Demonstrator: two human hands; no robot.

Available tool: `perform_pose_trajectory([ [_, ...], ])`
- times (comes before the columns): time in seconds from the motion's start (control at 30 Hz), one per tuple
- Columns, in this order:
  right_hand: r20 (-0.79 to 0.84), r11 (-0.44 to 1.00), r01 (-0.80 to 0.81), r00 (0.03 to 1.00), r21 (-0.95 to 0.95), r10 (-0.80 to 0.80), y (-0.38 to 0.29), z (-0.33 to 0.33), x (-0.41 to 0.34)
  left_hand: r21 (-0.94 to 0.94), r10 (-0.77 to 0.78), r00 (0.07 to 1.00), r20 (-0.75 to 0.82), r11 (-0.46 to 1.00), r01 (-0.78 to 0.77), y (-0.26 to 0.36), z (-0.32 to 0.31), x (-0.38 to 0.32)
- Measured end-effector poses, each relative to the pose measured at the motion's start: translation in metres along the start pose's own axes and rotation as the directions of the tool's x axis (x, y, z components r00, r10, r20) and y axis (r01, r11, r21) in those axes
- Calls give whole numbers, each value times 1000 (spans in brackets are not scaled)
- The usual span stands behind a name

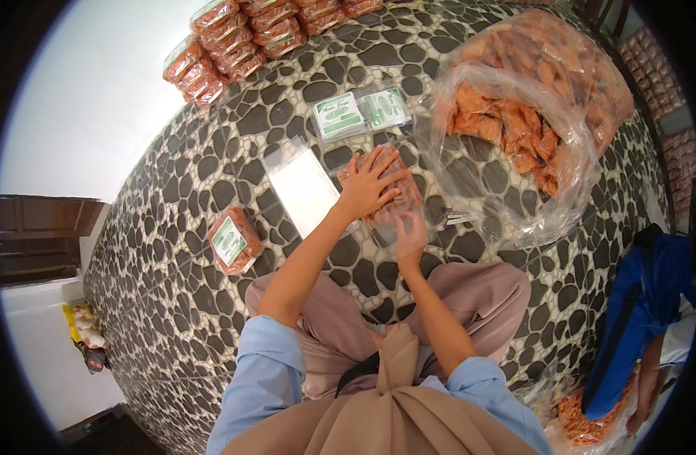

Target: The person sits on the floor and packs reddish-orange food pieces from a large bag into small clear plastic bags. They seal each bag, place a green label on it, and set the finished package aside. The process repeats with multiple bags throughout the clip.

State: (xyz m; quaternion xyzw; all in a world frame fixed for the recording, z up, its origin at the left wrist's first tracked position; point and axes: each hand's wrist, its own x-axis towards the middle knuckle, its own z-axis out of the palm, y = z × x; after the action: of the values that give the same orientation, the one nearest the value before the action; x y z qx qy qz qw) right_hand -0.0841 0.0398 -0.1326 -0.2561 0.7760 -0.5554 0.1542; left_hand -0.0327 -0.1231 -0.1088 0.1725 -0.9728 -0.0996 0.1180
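Observation:
A clear plastic bag of orange-brown food pieces [407, 185] lies on the floor before my crossed legs. My left hand [366, 190] rests flat across its top, fingers spread. At the bag's near end, my right hand [411, 234] pinches the loose plastic flap; film partly covers its fingers. Left of the bag is a stack of flat clear plastic bags [305, 190], with white showing through. Beyond my hands lie two piles of green-and-white printed labels [339, 116] in clear plastic. A filled, labelled packet [234, 240] sits apart on the left.
A large open plastic sack [518, 108] of orange-brown fried pieces stands at the right. Small white sticks [459, 218] lie near its mouth. Filled packets [228, 40] are stacked by the white wall. At lower right, a person in blue trousers [638, 318] is beside another food bag [589, 418].

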Motion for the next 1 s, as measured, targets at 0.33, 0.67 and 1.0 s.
perform_pose_trajectory([
  [0.33, 175, 1000, 28, 984, -1, -27, -10, 14, -3, -11, 11, 999, -49, 1000, -12, -1, 1, -1],
  [0.67, 239, 996, 73, 967, 60, -85, 0, 18, -11, -7, 0, 997, -75, 1000, -1, 1, 3, -1],
  [1.0, 236, 998, 56, 970, 21, -60, 1, 17, -30, 5, -7, 997, -79, 1000, 8, 2, 4, -2],
])
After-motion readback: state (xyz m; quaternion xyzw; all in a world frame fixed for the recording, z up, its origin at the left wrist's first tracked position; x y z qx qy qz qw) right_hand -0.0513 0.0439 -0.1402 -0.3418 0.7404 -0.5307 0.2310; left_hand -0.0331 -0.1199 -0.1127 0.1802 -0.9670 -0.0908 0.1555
